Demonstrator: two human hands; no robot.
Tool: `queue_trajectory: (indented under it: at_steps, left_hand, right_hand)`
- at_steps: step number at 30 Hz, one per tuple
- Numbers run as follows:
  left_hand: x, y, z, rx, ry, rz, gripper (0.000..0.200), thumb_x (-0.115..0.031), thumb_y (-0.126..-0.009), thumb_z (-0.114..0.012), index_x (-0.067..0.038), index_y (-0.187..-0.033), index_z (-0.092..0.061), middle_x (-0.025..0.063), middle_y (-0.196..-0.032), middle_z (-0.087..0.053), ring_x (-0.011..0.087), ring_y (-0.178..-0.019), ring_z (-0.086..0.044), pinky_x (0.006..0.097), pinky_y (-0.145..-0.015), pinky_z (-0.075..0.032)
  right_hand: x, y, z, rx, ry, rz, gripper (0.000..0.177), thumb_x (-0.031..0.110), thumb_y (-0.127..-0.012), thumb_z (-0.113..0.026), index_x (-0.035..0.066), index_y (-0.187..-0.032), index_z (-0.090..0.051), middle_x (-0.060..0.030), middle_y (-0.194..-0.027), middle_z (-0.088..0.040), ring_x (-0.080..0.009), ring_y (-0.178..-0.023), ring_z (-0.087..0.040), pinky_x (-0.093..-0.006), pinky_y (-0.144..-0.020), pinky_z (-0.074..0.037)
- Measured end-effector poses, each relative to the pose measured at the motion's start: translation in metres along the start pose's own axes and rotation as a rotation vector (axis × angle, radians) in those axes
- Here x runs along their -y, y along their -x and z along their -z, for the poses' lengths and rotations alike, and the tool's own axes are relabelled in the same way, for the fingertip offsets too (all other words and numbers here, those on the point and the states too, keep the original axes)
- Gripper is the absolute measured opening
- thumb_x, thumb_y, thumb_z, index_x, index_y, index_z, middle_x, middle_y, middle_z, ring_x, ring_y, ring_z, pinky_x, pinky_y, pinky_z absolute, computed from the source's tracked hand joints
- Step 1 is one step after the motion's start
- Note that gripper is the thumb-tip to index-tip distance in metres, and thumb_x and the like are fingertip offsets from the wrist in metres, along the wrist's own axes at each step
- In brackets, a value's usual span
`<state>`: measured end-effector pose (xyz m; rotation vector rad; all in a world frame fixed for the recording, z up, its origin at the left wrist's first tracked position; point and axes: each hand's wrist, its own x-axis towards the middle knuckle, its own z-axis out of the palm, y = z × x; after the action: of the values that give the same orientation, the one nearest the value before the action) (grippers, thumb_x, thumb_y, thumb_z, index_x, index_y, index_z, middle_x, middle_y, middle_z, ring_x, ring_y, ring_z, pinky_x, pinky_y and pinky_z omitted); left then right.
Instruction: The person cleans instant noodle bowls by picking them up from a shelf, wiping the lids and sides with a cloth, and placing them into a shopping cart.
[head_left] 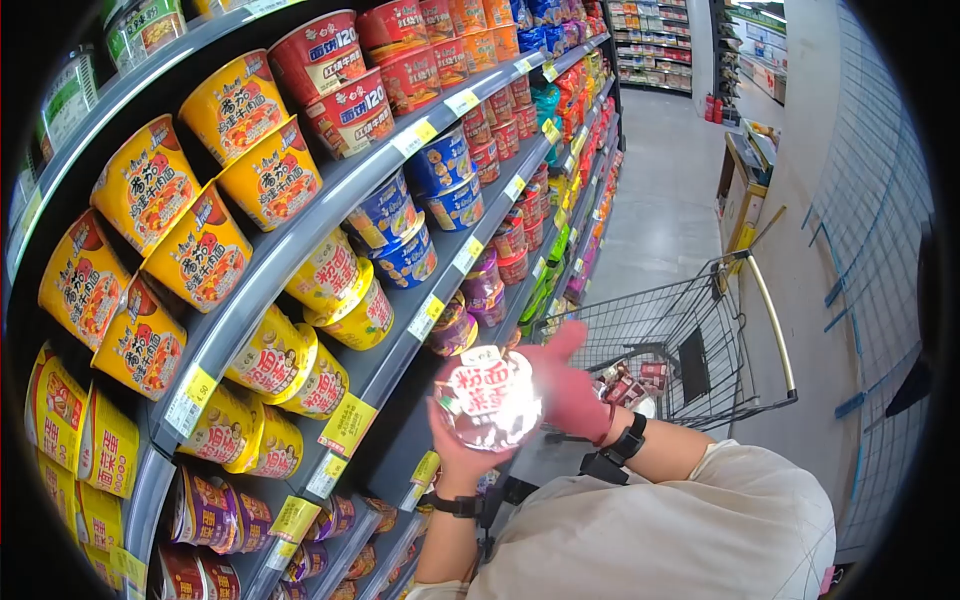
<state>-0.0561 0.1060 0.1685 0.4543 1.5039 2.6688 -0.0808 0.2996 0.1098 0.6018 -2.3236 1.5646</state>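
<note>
A round instant noodle bowl (487, 405) with red lettering on its pale, shiny lid is held up in front of me, the lid turned towards me. My left hand (462, 462) is wrapped round its lower left side. At its right edge is my right hand (572, 388), reddish in colour, with the thumb stretched upward and away from the bowl. Glare washes out the fingers nearest the lid. Both wrists wear black straps. Purple noodle bowls (484, 287) stand on the shelf just behind the held one.
Shelves of instant noodles run along my left, including yellow tubs (197, 245), red tubs (350, 118) and blue tubs (457, 205). A wire shopping cart (690, 325) stands ahead to the right, with dark red packs (648, 377) inside. Blue wire mesh (870, 210) lines the right wall.
</note>
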Motion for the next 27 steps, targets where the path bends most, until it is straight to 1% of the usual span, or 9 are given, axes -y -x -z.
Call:
queue_trajectory:
  at_steps: [1,2,4,5,6,11,14,21,27]
  left_hand:
    - [0.013,0.002,0.010,0.004,0.476,0.358,0.073,-0.062,-0.091,-0.027,-0.009,-0.139,-0.036,0.0112,-0.138,-0.046,0.0280,-0.125,-0.046,0.0474,-0.104,-0.036]
    - [0.030,0.003,0.021,0.009,0.479,0.363,0.073,-0.062,-0.091,-0.027,-0.009,-0.139,-0.036,0.0112,-0.138,-0.046,0.0280,-0.125,-0.046,0.0474,-0.104,-0.036]
    - [0.046,0.002,0.026,0.021,0.023,0.110,0.071,-0.061,-0.090,-0.031,-0.010,-0.140,-0.036,0.0120,-0.139,-0.045,0.0294,-0.125,-0.046,0.0485,-0.104,-0.036]
    - [0.037,0.000,0.019,-0.012,0.655,0.391,0.070,-0.061,-0.090,-0.031,-0.010,-0.139,-0.038,0.0115,-0.140,-0.044,0.0301,-0.125,-0.046,0.0485,-0.104,-0.036]
    - [0.031,-0.002,0.012,-0.026,0.681,0.428,0.074,-0.059,-0.084,-0.038,-0.009,-0.138,-0.038,0.0128,-0.139,-0.044,0.0309,-0.124,-0.046,0.0483,-0.103,-0.036]
    - [0.045,-0.003,0.006,0.015,-0.865,-0.451,0.101,-0.052,-0.056,-0.071,-0.001,-0.134,-0.034,0.0190,-0.133,-0.043,0.0353,-0.116,-0.048,0.0472,-0.099,-0.038]
    - [0.049,-0.008,-0.010,0.051,-1.221,-0.767,0.122,-0.048,-0.039,-0.092,0.004,-0.132,-0.032,0.0228,-0.129,-0.043,0.0379,-0.111,-0.049,0.0466,-0.097,-0.040]
    - [0.093,-0.029,-0.047,0.264,-1.311,-0.906,0.113,-0.054,-0.050,-0.086,-0.002,-0.132,-0.029,0.0260,-0.127,-0.042,0.0450,-0.114,-0.046,0.0556,-0.095,-0.040]
    - [0.138,-0.031,-0.073,0.246,-1.354,-0.557,0.110,-0.039,-0.050,-0.089,0.000,-0.135,-0.031,0.0242,-0.129,-0.043,0.0414,-0.115,-0.047,0.0482,-0.098,-0.041]
  right_hand:
    - [0.016,0.003,-0.002,-0.027,-0.441,-0.132,0.034,0.001,-0.083,-0.063,0.004,-0.116,-0.054,-0.0059,-0.104,-0.060,-0.0175,-0.094,-0.057,-0.0283,-0.079,-0.048]
    - [0.032,0.007,-0.004,-0.053,-0.883,-0.265,0.032,0.001,-0.081,-0.063,0.004,-0.112,-0.056,-0.0078,-0.101,-0.061,-0.0197,-0.091,-0.059,-0.0292,-0.078,-0.049]
    - [-0.005,0.009,-0.007,0.026,-0.603,-0.100,0.028,0.004,-0.081,-0.061,0.004,-0.108,-0.058,-0.0109,-0.098,-0.062,-0.0229,-0.089,-0.060,-0.0305,-0.078,-0.049]
    - [-0.006,0.007,-0.002,0.005,-0.333,-0.036,0.026,0.006,-0.080,-0.062,0.004,-0.105,-0.060,-0.0111,-0.096,-0.063,-0.0238,-0.088,-0.060,-0.0315,-0.077,-0.049]
    - [-0.004,0.004,0.004,-0.016,-0.064,0.023,0.024,0.008,-0.078,-0.062,0.004,-0.102,-0.061,-0.0114,-0.095,-0.063,-0.0246,-0.087,-0.060,-0.0325,-0.077,-0.049]
    - [-0.005,0.001,0.032,0.042,0.324,-0.034,0.025,0.017,-0.078,-0.062,0.005,-0.100,-0.063,-0.0138,-0.096,-0.064,-0.0306,-0.086,-0.062,-0.0363,-0.075,-0.050]
    - [-0.033,0.005,0.032,0.097,0.732,0.070,0.035,0.020,-0.072,-0.064,0.005,-0.103,-0.062,-0.0165,-0.093,-0.064,-0.0334,-0.085,-0.062,-0.0374,-0.073,-0.051]
    - [-0.013,0.013,0.087,-0.066,0.521,0.114,0.045,0.027,-0.073,-0.066,0.001,-0.109,-0.057,-0.0186,-0.110,-0.058,-0.0381,-0.104,-0.053,-0.0429,-0.096,-0.039]
    - [-0.058,0.045,0.090,0.029,0.205,0.040,0.058,0.029,-0.081,-0.060,0.003,-0.131,-0.044,-0.0206,-0.136,-0.041,-0.0363,-0.129,-0.035,-0.0426,-0.109,-0.026]
